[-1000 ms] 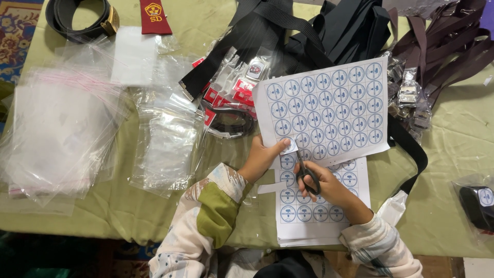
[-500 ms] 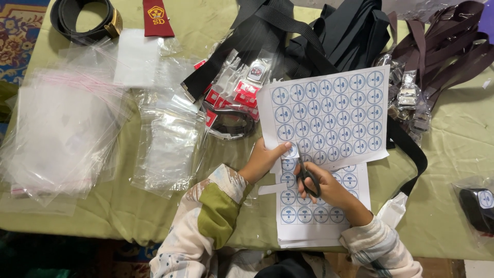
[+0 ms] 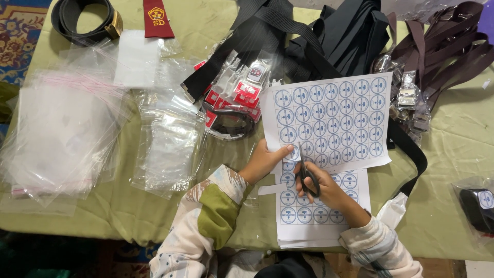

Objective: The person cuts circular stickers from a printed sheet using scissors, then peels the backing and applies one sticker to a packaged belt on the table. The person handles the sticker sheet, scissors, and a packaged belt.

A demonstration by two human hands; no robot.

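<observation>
- The counter (image 3: 453,154) under my work wears a pale green cloth.
- My sticker sheet (image 3: 334,121) lies flat at its near middle: white paper printed with rows of round blue-and-white labels, overlapping a second sheet (image 3: 319,216) nearer me.
- My left hand (image 3: 263,162) presses the top sheet's lower left corner, fingers (image 3: 283,151) together on the paper.
- My right hand (image 3: 321,188) has its fingers clamped through black-handled scissors (image 3: 304,170), blades at the sheet's lower edge.

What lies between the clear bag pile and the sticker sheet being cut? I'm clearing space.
In the head view, a second stack of clear bags and small red-carded packets lie between.
</observation>
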